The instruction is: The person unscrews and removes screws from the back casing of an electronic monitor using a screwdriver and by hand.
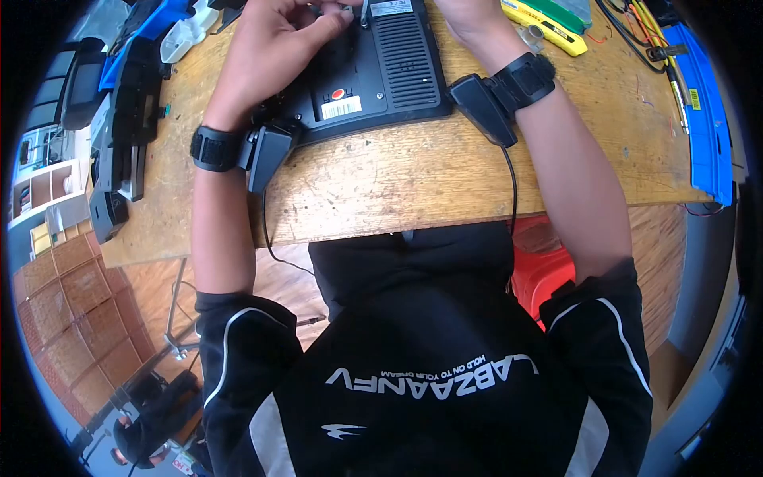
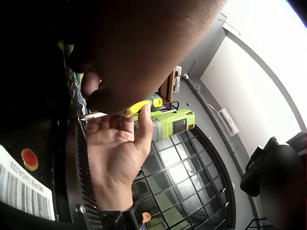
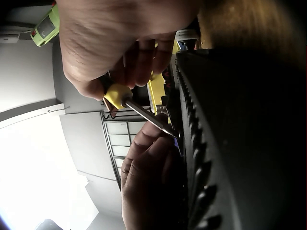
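Observation:
A black plastic device housing [image 1: 358, 71] with vent slots, a white barcode label and a round red-orange sticker lies on the wooden table. My right hand [image 3: 124, 43] grips the yellow handle of a screwdriver [image 3: 148, 115]. Its metal shaft slants down to the housing, with the tip right at the surface near the vents. My left hand [image 1: 290, 44] is over the housing's left side, thumb and fingers bent close beside the screwdriver tip. Whether those fingers pinch anything I cannot tell. In the left wrist view the screwdriver handle [image 2: 136, 108] is partly hidden behind the left hand.
A yellow utility knife [image 1: 548, 28] and a small clear container [image 1: 531, 35] lie beyond my right wrist. Cables and a blue plastic piece [image 1: 703, 119] lie at the table's right edge. Black equipment [image 1: 127, 103] lines the left edge. Thin cords hang from both wrist cameras.

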The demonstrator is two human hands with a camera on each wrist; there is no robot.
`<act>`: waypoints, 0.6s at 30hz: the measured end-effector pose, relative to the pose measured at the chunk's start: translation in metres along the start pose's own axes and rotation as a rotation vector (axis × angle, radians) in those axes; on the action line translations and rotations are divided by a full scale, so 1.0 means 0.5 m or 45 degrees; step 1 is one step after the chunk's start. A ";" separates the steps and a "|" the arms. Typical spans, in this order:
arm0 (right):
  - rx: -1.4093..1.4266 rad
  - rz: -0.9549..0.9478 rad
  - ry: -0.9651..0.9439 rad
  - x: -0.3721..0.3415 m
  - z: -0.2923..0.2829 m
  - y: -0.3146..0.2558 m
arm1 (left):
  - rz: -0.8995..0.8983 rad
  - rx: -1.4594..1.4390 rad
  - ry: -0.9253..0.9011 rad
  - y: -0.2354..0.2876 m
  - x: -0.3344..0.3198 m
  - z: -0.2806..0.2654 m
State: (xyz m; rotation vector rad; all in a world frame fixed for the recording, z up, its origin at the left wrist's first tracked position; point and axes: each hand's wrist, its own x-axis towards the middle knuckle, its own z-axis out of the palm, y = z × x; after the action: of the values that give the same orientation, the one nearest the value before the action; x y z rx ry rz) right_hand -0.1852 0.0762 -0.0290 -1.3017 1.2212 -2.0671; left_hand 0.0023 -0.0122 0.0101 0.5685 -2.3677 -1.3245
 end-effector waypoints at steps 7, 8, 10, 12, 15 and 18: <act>-0.119 -0.113 -0.062 -0.007 0.015 -0.025 | 0.065 0.054 0.038 -0.006 -0.003 -0.003; -0.168 -0.144 -0.070 -0.007 0.017 -0.029 | 0.088 0.076 0.057 -0.004 -0.002 -0.003; -0.144 -0.159 -0.048 -0.009 0.021 -0.035 | 0.126 0.099 0.076 0.017 0.001 0.002; -0.119 -0.169 -0.030 -0.010 0.024 -0.038 | 0.158 0.121 0.097 0.027 -0.002 0.005; -0.145 -0.197 -0.034 -0.011 0.022 -0.037 | 0.298 0.163 0.110 0.028 -0.007 0.007; -0.103 -0.183 -0.051 -0.008 0.021 -0.029 | 0.193 0.065 0.126 0.020 -0.008 0.009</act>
State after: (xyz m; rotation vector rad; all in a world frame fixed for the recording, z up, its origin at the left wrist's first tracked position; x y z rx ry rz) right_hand -0.1726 0.0820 -0.0168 -1.5009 1.2386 -2.0972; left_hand 0.0017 -0.0021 0.0158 0.4480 -2.3198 -1.1473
